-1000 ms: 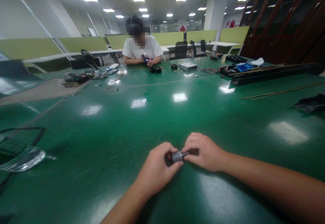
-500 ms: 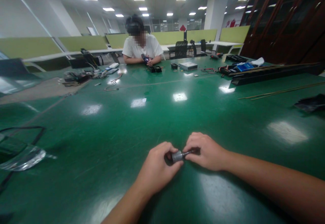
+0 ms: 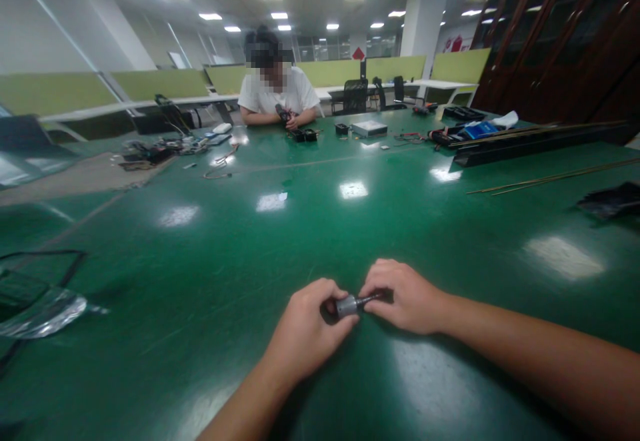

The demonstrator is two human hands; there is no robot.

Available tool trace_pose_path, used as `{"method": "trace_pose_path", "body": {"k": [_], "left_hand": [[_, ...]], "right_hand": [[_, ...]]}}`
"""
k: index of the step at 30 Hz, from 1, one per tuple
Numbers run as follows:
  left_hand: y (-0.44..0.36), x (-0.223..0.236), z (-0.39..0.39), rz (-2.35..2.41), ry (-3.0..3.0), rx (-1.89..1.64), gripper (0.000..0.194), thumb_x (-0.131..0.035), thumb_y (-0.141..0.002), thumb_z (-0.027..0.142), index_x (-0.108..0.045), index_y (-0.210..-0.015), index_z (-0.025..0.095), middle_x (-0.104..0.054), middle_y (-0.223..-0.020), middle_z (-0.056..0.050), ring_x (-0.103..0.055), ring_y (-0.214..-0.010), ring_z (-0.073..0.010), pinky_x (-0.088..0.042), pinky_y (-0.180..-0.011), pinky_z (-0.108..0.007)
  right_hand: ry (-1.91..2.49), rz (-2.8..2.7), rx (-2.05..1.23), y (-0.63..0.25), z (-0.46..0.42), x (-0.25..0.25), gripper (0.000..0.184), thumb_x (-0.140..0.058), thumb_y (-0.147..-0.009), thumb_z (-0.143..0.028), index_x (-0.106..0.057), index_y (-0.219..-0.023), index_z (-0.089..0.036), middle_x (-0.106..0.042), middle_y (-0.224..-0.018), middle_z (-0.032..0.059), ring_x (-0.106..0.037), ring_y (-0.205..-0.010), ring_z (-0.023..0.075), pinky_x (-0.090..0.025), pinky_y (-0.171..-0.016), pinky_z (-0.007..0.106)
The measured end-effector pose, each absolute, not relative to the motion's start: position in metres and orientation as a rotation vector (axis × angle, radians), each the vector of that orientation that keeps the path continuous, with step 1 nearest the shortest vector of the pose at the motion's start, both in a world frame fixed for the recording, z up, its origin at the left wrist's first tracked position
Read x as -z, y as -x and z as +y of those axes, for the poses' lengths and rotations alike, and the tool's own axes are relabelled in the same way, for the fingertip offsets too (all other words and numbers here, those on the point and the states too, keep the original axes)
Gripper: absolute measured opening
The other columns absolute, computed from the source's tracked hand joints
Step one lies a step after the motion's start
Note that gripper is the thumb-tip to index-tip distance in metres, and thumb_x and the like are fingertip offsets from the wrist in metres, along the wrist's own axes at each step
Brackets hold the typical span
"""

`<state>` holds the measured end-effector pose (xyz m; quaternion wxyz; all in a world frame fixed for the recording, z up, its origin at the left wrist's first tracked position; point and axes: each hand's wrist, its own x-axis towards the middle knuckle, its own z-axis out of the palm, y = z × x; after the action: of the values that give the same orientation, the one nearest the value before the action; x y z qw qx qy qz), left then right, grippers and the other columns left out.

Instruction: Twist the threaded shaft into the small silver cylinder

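Low over the green tabletop (image 3: pixel 220 228), both hands meet at a short silver metal cylinder (image 3: pixel 346 306) with a thin dark shaft (image 3: pixel 371 299) on its right end. My left hand (image 3: pixel 309 324) is closed around the cylinder, thumb below and fingers above, hiding its left end. The shaft is pinched between the thumb and fingers of my right hand (image 3: pixel 404 296). Its far tip lies in the shadow of the palm. I cannot make out exactly what kind of part it is.
Across the table a person in a white shirt (image 3: pixel 303 89) handles a dark tool (image 3: pixel 283 113). A clear plastic and foil item (image 3: pixel 47 314) lies at left. Long dark rails (image 3: pixel 530 146) and thin rods (image 3: pixel 545 179) are at right, near a black bag (image 3: pixel 613 200).
Both hands keep their grip on the part in almost the same place. The whole view has shifted very slightly.
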<state>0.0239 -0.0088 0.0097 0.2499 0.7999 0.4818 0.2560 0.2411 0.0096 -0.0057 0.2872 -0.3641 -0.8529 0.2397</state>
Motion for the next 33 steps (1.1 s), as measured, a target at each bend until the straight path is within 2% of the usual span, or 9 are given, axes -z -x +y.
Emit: {"method": "trace_pose_path", "body": {"k": [18, 25, 33], "left_hand": [[-0.0216, -0.0108, -0.0074, 1.324, -2.191, -0.684, 0.011, -0.073, -0.075, 0.020, -0.063, -0.081, 0.019, -0.065, -0.077, 0.001, -0.061, -0.071, -0.0160, -0.044, -0.065, -0.026], [-0.0168, -0.0073, -0.0034, 1.341, -2.212, -0.726, 0.015, -0.074, -0.075, 0.021, -0.065, -0.087, 0.020, -0.069, -0.087, -0.002, -0.064, -0.081, -0.0196, -0.047, -0.075, -0.029], [-0.0166, -0.0086, -0.0033, 1.357, -2.228, -0.712, 0.015, -0.074, -0.074, 0.021, -0.066, -0.086, 0.020, -0.070, -0.088, -0.002, -0.065, -0.083, -0.0211, -0.048, -0.076, -0.031]], "right_hand": [[1.011, -2.307, -0.606, -0.2434, 0.0101, 0.0038, 0.009, -0.069, -0.081, -0.017, -0.070, -0.089, -0.019, -0.068, -0.081, 0.0031, -0.058, -0.081, 0.0193, -0.042, -0.078, 0.034], [1.027, -2.289, -0.601, -0.2440, 0.0113, 0.0063, 0.010, -0.069, -0.081, -0.017, -0.068, -0.091, -0.019, -0.067, -0.084, 0.0032, -0.057, -0.081, 0.0184, -0.042, -0.078, 0.034], [1.032, -2.270, -0.591, -0.2446, 0.0120, 0.0091, 0.009, -0.071, -0.082, -0.021, -0.069, -0.091, -0.019, -0.068, -0.084, 0.0032, -0.058, -0.082, 0.0184, -0.042, -0.079, 0.034]]}}
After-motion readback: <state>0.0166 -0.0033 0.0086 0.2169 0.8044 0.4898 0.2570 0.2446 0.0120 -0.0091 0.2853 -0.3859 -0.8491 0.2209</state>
